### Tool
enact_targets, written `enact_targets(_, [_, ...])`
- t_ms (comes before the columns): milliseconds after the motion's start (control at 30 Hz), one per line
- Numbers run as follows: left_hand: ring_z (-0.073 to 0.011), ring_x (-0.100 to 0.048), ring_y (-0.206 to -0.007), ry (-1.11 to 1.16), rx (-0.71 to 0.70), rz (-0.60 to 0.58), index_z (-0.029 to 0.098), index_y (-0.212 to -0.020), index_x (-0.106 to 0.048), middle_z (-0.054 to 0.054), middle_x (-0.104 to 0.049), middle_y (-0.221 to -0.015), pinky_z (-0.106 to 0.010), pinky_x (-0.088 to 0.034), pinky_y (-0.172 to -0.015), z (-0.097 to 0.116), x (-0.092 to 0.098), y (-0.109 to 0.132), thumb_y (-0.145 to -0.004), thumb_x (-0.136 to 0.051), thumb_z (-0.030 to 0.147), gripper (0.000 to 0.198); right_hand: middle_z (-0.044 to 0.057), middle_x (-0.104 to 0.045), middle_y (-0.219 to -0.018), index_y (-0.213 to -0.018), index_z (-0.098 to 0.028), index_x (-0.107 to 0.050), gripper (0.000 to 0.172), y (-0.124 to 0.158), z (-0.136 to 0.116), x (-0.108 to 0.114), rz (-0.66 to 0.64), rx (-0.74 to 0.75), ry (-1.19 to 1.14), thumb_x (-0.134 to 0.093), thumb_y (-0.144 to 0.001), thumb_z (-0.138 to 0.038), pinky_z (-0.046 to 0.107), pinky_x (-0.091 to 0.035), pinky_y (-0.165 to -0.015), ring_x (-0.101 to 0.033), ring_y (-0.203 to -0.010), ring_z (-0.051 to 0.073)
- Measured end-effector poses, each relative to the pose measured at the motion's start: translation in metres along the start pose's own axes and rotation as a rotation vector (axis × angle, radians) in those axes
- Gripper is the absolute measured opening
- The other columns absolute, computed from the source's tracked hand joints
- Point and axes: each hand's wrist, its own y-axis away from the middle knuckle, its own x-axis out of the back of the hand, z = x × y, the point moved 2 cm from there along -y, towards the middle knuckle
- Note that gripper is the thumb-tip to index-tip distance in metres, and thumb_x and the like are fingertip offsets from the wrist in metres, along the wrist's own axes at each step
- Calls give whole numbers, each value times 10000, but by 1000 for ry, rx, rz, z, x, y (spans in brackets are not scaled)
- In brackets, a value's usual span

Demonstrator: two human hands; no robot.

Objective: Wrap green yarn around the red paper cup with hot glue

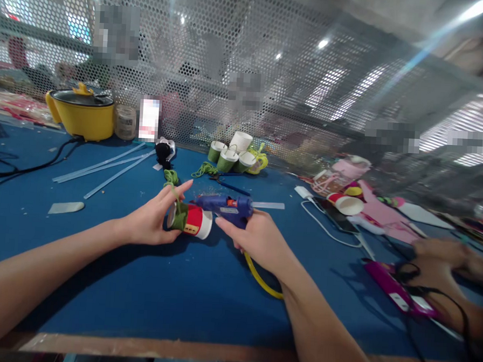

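Note:
On its side over the blue table lies a red and white paper cup [199,222], its left end wrapped in green yarn [179,216]. My left hand [157,215] holds the cup at that end, thumb below and fingers above, with a strand of yarn running by the fingers. My right hand [262,237] is closed round the handle of a blue glue gun [229,206]. The gun's nozzle points left, just above the cup near the yarn edge. A clear glue stick [269,205] sticks out of the gun's back, and a yellow cord hangs below my hand.
Several green-wrapped cups [227,160] stand at the back beside pliers [233,186]. Glue sticks [104,166] and a yellow pot [83,116] are at left. A phone [337,215], a purple power strip [400,292] and another person's blurred hands [444,256] are at right.

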Motion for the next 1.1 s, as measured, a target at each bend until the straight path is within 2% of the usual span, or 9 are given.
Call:
enact_targets(100, [-239,-492,-1003,11,37,15,208,-1447,-73,-93,-473,-1087,-436,-454,-914,-2,-1,0,-702,-606,165,917,-35,-561,-452,-694,-177,-572,204,-12,17,0,54,-148,-204,-646,-722,-365,251,-411,-412,-496,-365,112])
enact_targets(267, [-245,-507,-1029,114,126,38,179,-1444,-93,-89,-462,-1087,-450,-448,-934,-7,-4,1,-697,-607,177,907,33,-670,-686,-742,-150,-604,215,-41,58,3,282,-244,-367,-675,-691,-346,260,-473,-528,-587,-551,128])
enact_targets(433, [-226,-511,-1028,190,158,39,196,-1443,-83,-87,-446,-1101,-431,-461,-923,-10,-6,2,-708,-620,198,910,46,-640,-575,-592,-154,-565,309,-60,87,-9,206,-328,-262,-534,-826,-353,223,-442,-446,-540,-443,95])
enact_targets(633, [-231,-512,-1031,212,172,33,224,-1425,-129,-115,-444,-1168,-442,-469,-908,-10,-6,2,-701,-620,176,877,4,-511,-377,-489,-204,-459,359,-68,104,-21,183,-375,-30,-596,-781,-364,232,-388,-396,-517,-366,122])
enact_targets(733, [-236,-522,-1022,204,184,26,206,-1427,-125,-113,-464,-1139,-458,-460,-917,-8,-6,1,-692,-626,164,890,73,-596,-542,-490,-200,-473,324,-65,94,-15,251,-305,98,-629,-750,-311,271,-435,-534,-623,-630,200])
enact_targets(833, [-232,-537,-1000,201,191,12,205,-1429,-108,-108,-477,-1125,-462,-458,-916,-6,-6,1,-696,-631,175,901,118,-651,-852,-650,-177,-599,172,-56,64,-9,302,-153,165,-615,-769,-299,328,-446,-752,-584,-946,253])
enact_targets(900, [-232,-539,-995,216,186,9,213,-1428,-112,-109,-475,-1129,-442,-476,-891,-5,-6,1,-696,-632,180,899,75,-654,-914,-768,-188,-652,140,-48,35,-11,255,5,152,-610,-791,-320,329,-432,-832,-573,-947,211])
enact_targets(967, [-225,-548,-972,258,180,5,205,-1431,-101,-96,-479,-1093,-416,-496,-860,-2,-6,1,-696,-628,182,905,66,-655,-922,-849,-181,-676,157,-38,4,-19,111,305,78,-585,-827,-307,344,-430,-854,-569,-917,189])
enact_targets(1100, [-208,-565,-944,362,180,-36,192,-1434,-87,-83,-480,-1069,-386,-506,-843,4,-8,1,-703,-623,176,907,64,-632,-928,-843,-176,-679,151,-25,-31,-36,-9,492,41,-691,-749,-294,348,-431,-843,-529,-895,188])
